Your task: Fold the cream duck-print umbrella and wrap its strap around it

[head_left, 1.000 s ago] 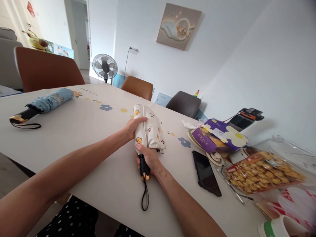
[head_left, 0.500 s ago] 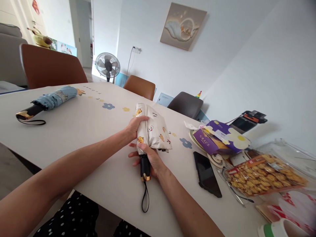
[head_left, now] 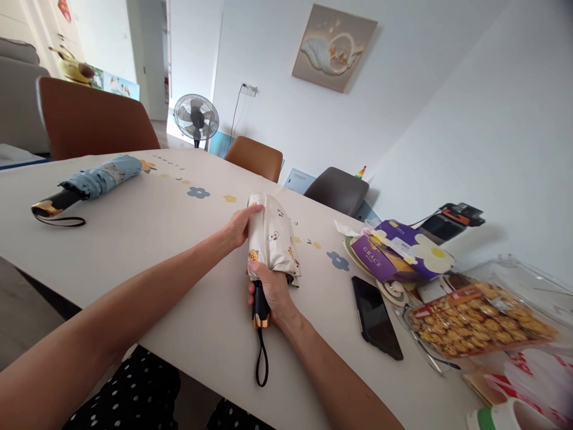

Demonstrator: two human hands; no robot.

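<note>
In the head view, a folded cream umbrella (head_left: pixel 274 239) with cartoon print is held over the table, its black and gold handle pointing toward me and a wrist strap dangling from it. My left hand (head_left: pixel 244 226) grips the upper left side of its canopy, thumb on top and the other fingers hidden beneath. My right hand (head_left: pixel 271 289) is wrapped round the lower canopy where it meets the handle. Loose fabric bulges on the right side. Off to the left, a rolled light blue umbrella (head_left: pixel 101 178) lies on the table with its strap.
The pale table (head_left: pixel 179 269) carries a black phone (head_left: pixel 376 318), eyeglasses (head_left: pixel 425 341), a purple box (head_left: pixel 394 249), a bag of cookies (head_left: pixel 483 319) and a white and green cup (head_left: pixel 501 416) along the right. Chairs and a fan (head_left: pixel 196 117) stand beyond the far side.
The cream umbrella's loose canopy, flat and spread to the right before, is now narrower and rounder. My right fingers have closed in around the base.
</note>
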